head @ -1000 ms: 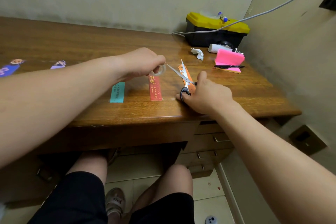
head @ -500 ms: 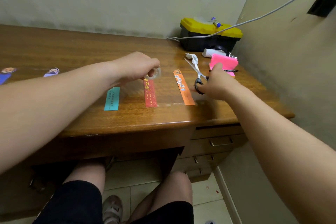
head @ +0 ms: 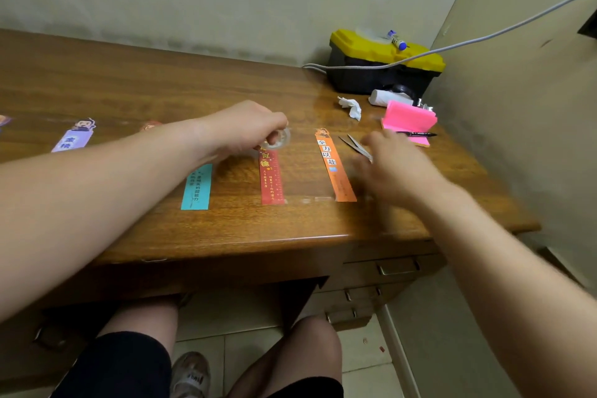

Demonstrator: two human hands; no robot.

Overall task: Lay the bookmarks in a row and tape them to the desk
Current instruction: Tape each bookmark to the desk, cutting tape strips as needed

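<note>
Several bookmarks lie in a row on the wooden desk point(head: 161, 84): purple point(head: 72, 139), teal point(head: 197, 187), red point(head: 271, 178) and orange point(head: 336, 168). My left forearm covers most of another between purple and teal. A clear tape strip point(head: 311, 200) runs across the lower ends of the red and orange ones. My left hand point(head: 242, 129) pinches a clear tape roll point(head: 277, 139) above the red bookmark's top. My right hand point(head: 391, 168) is motion-blurred to the right of the orange bookmark, fingers spread. It covers the handles of the scissors point(head: 357, 146), whose blades stick out to the upper left.
A pink sticky-note pad point(head: 408, 119) with a black pen point(head: 416, 134) on it sits at the right. Behind it are a crumpled tissue point(head: 350, 106), a white roll point(head: 384, 97) and a yellow-lidded black toolbox point(head: 384, 68). A grey cable point(head: 484, 37) crosses overhead. The wall closes the right side.
My right hand carried the scissors from the orange bookmark's lower end to its right side, and its fingers have spread. The orange bookmark is uncovered. My left hand has stayed on the tape roll.
</note>
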